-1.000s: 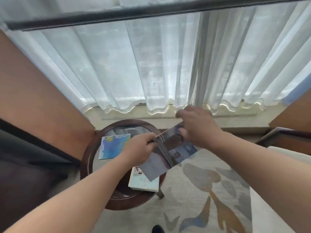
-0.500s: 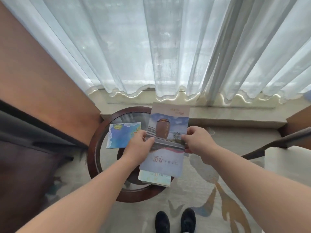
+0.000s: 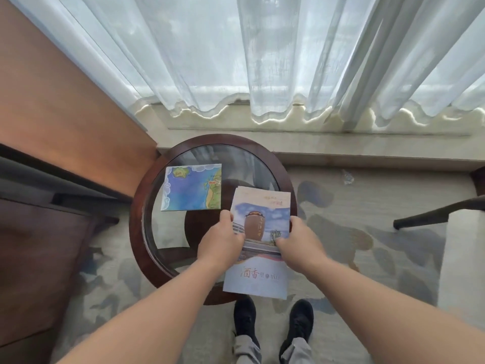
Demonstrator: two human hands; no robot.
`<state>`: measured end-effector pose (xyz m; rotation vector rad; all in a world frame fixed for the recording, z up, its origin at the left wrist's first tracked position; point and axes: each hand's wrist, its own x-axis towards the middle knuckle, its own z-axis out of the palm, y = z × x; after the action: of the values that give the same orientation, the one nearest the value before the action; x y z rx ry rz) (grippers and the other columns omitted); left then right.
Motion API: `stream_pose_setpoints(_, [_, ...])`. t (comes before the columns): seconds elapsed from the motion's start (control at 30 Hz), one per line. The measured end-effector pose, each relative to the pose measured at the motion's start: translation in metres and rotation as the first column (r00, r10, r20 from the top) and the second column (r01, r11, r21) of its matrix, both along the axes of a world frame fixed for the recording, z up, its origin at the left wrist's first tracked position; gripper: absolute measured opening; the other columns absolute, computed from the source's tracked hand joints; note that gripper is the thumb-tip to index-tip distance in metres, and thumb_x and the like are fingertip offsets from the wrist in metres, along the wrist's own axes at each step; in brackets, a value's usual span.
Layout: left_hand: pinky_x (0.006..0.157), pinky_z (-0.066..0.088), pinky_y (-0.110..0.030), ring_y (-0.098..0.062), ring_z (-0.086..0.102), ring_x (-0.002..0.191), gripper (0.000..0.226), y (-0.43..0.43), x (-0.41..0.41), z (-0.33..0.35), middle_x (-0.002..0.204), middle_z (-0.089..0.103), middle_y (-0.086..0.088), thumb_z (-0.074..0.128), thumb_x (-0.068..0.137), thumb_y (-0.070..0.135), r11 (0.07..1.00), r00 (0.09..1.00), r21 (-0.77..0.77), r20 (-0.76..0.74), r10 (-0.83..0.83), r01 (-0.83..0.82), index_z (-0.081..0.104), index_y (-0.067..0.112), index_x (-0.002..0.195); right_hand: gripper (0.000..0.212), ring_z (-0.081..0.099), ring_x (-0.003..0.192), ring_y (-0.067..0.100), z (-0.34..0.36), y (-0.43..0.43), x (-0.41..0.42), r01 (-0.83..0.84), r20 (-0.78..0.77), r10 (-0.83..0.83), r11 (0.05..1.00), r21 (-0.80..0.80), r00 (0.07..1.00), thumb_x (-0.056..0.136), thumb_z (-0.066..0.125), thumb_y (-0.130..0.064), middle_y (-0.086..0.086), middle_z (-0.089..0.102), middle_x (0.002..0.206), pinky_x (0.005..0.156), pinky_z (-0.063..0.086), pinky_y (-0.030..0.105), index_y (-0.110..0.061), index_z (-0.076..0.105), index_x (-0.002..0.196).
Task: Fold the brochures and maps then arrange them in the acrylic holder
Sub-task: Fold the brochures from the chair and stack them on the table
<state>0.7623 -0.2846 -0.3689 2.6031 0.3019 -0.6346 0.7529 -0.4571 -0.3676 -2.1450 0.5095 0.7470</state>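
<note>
two hands, left hand (image 3: pixel 221 243) and right hand (image 3: pixel 299 241), grip the tall blue jar-picture brochure (image 3: pixel 258 258) by its side edges. one folded blue sea map (image 3: pixel 193 187) lies on the round glass surface (image 3: pixel 168 232); no acrylic holder shows, so arranging remains.

My left hand (image 3: pixel 221 243) covered the brochure (image 3: pixel 258 264) along its left edge, and my right hand (image 3: pixel 298 243) covered the right edge, so the fold under my thumbs couldn't be read. The small text near the brochure's top was too faint to make out. Whatever lay under the brochure on the round table (image 3: pixel 147 248) was hidden. Labels on the map (image 3: pixel 193 189) were too small to tell. Both my forearms ran out of frame at the bottom, and my shoes (image 3: pixel 273 321) were cut by my trouser cuffs. The chair arm (image 3: pixel 433 214) went off the right edge. The dark furniture (image 3: pixel 39 232) on the left was cropped too.
</note>
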Motion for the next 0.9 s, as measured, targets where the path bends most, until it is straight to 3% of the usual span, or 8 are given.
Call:
stream_pose_setpoints(0.13, [0.058,0.046,-0.035,-0.023,0.058,0.073,0.024,0.006,0.006,-0.034,0.085,0.058,0.002,0.058,0.090,0.030,0.998,0.998,0.046,-0.034,-0.046,0.048,0.038,0.021,0.102,0.027,0.059,0.089,0.024,-0.027,0.010,0.001,-0.005,-0.035,0.004,0.999,-0.038,0.999,0.090,0.052,-0.016,0.007,0.061,0.111,0.062,0.042,0.032,-0.016,0.050,0.117])
stream_pose_setpoints(0.23, [0.056,0.043,-0.034,-0.024,0.058,0.076,0.025,0.011,0.012,-0.051,0.091,0.058,0.000,0.059,0.089,0.029,0.998,0.998,0.026,-0.035,-0.053,0.054,0.039,0.021,0.103,0.029,0.059,0.091,0.025,-0.040,0.018,0.005,0.025,-0.047,-0.027,0.999,-0.045,0.999,0.089,0.055,-0.017,0.009,0.058,0.113,0.066,0.048,0.035,-0.014,0.049,0.118])
stream_pose_setpoints(0.5, [0.064,0.044,-0.037,-0.025,0.054,0.082,0.030,0.012,0.031,-0.078,0.102,0.055,-0.004,0.063,0.088,0.030,0.998,0.998,0.003,-0.013,-0.059,0.059,0.038,0.021,0.103,0.035,0.054,0.087,0.026,-0.061,0.029,0.019,0.079,-0.062,-0.084,0.993,-0.089,0.995,0.089,0.058,-0.019,0.009,0.042,0.120,0.073,0.046,0.036,-0.015,0.045,0.121])
stream_pose_setpoints(0.67, [0.065,0.045,-0.038,-0.024,0.053,0.083,0.032,0.011,0.033,-0.083,0.103,0.051,-0.004,0.064,0.088,0.032,0.998,0.998,0.019,-0.021,-0.059,0.059,0.040,0.020,0.106,0.037,0.049,0.087,0.024,-0.066,0.030,0.020,0.055,-0.052,-0.062,0.992,-0.117,0.997,0.088,0.060,-0.019,0.009,0.048,0.119,0.071,0.040,0.033,-0.014,0.045,0.121])
stream_pose_setpoints(0.9, [0.063,0.040,-0.035,-0.023,0.051,0.081,0.033,0.011,0.033,-0.084,0.100,0.045,-0.001,0.064,0.089,0.034,0.998,0.998,0.029,-0.012,-0.061,0.062,0.040,0.020,0.106,0.033,0.054,0.089,0.025,-0.068,0.029,0.021,0.007,-0.034,-0.011,0.991,-0.134,0.999,0.087,0.058,-0.016,0.008,0.050,0.115,0.069,0.044,0.034,-0.015,0.045,0.118])
